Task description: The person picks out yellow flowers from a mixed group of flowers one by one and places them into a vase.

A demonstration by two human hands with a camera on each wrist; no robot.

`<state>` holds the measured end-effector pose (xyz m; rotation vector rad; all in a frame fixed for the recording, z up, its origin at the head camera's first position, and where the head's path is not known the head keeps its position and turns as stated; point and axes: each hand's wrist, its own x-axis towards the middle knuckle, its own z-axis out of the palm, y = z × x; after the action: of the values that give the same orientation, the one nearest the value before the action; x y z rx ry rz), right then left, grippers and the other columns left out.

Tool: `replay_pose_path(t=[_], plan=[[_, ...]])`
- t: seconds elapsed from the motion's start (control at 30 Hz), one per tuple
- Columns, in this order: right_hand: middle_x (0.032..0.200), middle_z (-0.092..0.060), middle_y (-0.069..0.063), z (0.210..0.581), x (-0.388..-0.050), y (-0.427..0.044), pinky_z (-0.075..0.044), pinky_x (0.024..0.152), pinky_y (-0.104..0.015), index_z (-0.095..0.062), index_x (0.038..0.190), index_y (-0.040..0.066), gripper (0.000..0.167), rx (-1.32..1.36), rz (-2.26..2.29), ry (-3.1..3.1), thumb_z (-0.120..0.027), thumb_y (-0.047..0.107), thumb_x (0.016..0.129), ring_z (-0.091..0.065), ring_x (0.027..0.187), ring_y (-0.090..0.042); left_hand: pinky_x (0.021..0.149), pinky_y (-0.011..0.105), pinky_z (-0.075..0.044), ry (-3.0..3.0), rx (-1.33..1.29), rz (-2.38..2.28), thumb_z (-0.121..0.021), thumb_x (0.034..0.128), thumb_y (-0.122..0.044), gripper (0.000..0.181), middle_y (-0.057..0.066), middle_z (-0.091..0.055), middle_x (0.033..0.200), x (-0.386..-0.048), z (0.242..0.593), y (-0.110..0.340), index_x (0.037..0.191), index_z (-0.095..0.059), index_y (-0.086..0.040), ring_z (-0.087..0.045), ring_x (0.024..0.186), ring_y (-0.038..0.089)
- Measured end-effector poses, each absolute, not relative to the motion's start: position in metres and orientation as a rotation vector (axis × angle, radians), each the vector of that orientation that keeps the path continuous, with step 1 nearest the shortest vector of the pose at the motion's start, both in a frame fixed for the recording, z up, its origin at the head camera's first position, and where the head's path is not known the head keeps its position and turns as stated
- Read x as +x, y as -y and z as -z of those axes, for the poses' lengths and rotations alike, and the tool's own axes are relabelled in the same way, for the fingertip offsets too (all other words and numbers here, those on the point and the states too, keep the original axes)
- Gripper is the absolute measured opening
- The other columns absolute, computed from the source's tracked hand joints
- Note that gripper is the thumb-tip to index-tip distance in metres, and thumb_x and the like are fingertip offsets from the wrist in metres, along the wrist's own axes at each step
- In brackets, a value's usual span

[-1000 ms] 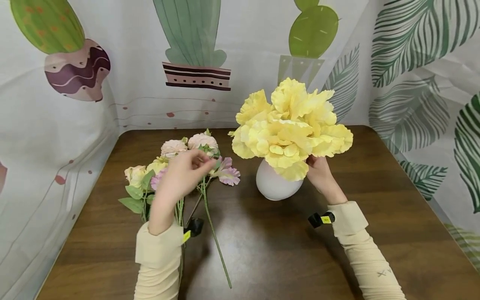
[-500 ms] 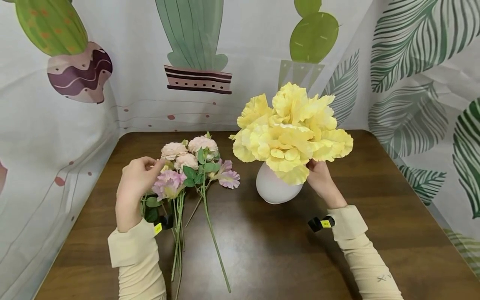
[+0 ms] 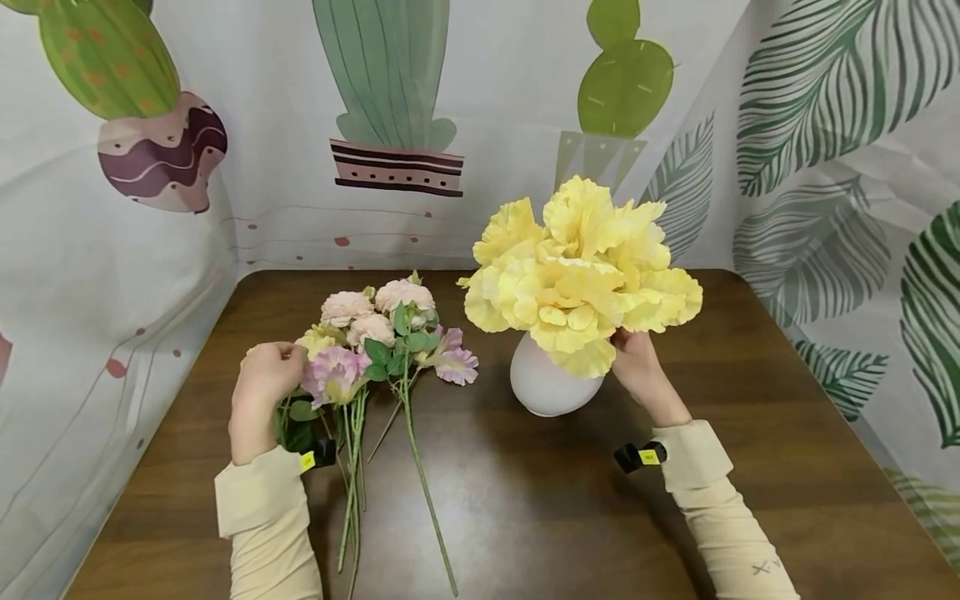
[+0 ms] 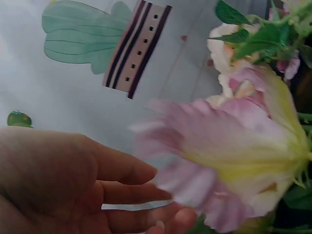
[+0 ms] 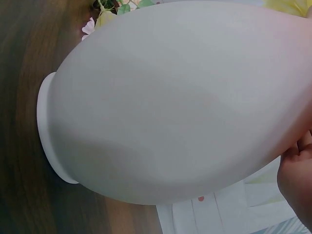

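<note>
At the flowers on the left, my left hand [image 3: 262, 392] has loosely bent fingers beside a purple-pink flower [image 3: 334, 375]. The left wrist view shows the fingers of this hand [image 4: 97, 180] close to the pink petals [image 4: 219, 156], with nothing visibly held; whether they touch is unclear. My right hand [image 3: 643, 372] grips the upper part of the white vase [image 3: 551, 383], its fingertips partly hidden by big yellow flowers [image 3: 577, 283] standing in the vase. From the right wrist, the vase [image 5: 170, 107] fills the view and part of the hand [image 5: 297, 180] shows at its narrow end.
Pale pink roses [image 3: 371, 327], another purple flower [image 3: 454, 365] and a yellow bloom [image 3: 321, 340] lie on the brown table [image 3: 570, 517]. Their green stems [image 3: 425, 483] point toward the front edge. A white cloth with cactus and leaf prints [image 3: 517, 92] hangs behind.
My left hand has moved left from above the pink roses to the left side of the flowers, then slightly lower. My right hand has stayed at the vase.
</note>
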<state>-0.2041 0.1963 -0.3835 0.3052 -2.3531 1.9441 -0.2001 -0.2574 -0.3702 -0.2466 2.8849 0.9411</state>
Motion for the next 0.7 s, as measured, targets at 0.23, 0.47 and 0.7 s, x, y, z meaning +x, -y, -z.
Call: replay_pose_path(t=[0.23, 0.47, 0.7], plan=[[0.148, -0.036, -0.013, 0.384, -0.205, -0.197, -0.037, 0.096, -0.007, -0.031, 0.147, -0.002, 0.057, 0.271, -1.929, 2.376, -0.052, -0.003, 0.093, -0.039, 0.122, 0.006, 0.053, 0.03, -0.035, -2.858, -0.124, -0.909, -0.032, 0.0937, -0.012, 0.036, 0.024, -0.059, 0.091, -0.206, 0.386, 0.261, 0.093, -0.064, 0.005, -0.04, 0.054, 0.018], [0.152, -0.034, -0.016, 0.383, -0.203, -0.196, -0.037, 0.096, -0.006, -0.03, 0.148, -0.001, 0.058, 0.252, -1.936, 2.406, -0.052, 0.0, 0.094, -0.038, 0.124, 0.004, 0.051, 0.026, -0.032, -2.763, -0.041, -0.901, -0.036, 0.0909, -0.009, 0.045, 0.026, -0.06, 0.096, -0.202, 0.395, 0.259, 0.125, -0.056, 0.013, -0.031, 0.049, 0.011], [0.152, -0.031, -0.014, 0.381, -0.202, -0.195, -0.037, 0.097, -0.007, -0.027, 0.149, 0.0, 0.061, 0.28, -1.965, 2.369, -0.052, -0.002, 0.094, -0.035, 0.132, -0.006, 0.052, 0.028, -0.036, -2.833, -0.255, -0.811, -0.047, 0.0838, -0.004, 0.03, 0.028, -0.061, 0.098, -0.197, 0.398, 0.255, 0.104, -0.067, 0.004, -0.044, 0.061, 0.022]])
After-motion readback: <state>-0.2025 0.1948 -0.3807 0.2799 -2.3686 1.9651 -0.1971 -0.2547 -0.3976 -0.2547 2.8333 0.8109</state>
